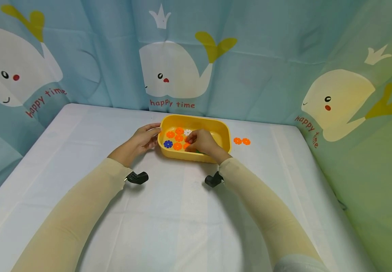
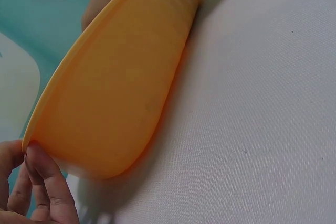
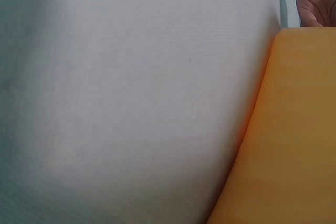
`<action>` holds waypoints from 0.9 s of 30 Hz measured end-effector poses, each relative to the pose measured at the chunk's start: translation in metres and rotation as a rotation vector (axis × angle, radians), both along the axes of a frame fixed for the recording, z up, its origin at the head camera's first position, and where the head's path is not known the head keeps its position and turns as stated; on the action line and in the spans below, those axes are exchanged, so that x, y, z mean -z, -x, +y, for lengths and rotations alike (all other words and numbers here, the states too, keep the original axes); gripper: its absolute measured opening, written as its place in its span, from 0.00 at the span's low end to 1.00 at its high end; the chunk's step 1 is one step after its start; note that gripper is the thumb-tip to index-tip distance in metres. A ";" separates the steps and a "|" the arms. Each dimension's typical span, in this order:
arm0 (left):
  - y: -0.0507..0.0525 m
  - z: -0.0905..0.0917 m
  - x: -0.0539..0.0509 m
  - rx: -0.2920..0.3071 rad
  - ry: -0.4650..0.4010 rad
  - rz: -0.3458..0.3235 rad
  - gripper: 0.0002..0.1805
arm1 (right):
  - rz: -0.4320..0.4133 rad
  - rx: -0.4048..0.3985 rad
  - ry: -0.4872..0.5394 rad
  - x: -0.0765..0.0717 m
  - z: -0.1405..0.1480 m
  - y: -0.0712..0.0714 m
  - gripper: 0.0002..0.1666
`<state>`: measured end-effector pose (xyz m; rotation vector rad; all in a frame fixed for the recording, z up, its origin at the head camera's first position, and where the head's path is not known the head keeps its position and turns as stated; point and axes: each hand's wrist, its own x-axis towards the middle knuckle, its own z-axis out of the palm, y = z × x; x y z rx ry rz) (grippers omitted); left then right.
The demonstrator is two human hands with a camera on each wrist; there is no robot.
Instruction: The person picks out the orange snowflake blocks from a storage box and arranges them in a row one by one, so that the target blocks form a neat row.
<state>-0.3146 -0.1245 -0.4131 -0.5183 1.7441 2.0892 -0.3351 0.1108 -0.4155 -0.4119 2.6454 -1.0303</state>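
A yellow plastic basket (image 1: 196, 155) sits on the table with several flower-shaped discs inside: mostly orange (image 1: 170, 134), one blue disc (image 1: 168, 144), one white disc (image 1: 187, 132), and a bit of green under the right hand. My left hand (image 1: 145, 138) pinches the basket's left rim; the left wrist view shows its thumb and fingers (image 2: 50, 182) on either side of that rim. Inside the basket, my right hand (image 1: 204, 142) has curled fingers and pinches an orange disc (image 1: 186, 146), partly covered by the fingertips. The basket wall (image 3: 294, 129) fills the right of the right wrist view.
Two orange discs (image 1: 241, 141) lie on the white tablecloth (image 1: 168, 219), just right of the basket. Behind the table hangs a blue curtain (image 1: 114, 68) printed with whales. A greenish curtain section (image 1: 379, 173) borders the right side. Black wrist-camera mounts (image 1: 137, 177) stick out from both sleeves.
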 end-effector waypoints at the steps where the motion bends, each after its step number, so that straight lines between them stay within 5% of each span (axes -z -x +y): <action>1: 0.000 0.000 0.000 -0.001 0.001 0.000 0.23 | -0.001 0.000 0.000 0.000 0.000 0.000 0.15; 27: 0.000 0.000 -0.001 0.001 -0.006 0.007 0.23 | 0.005 -0.025 -0.037 -0.008 0.002 -0.004 0.16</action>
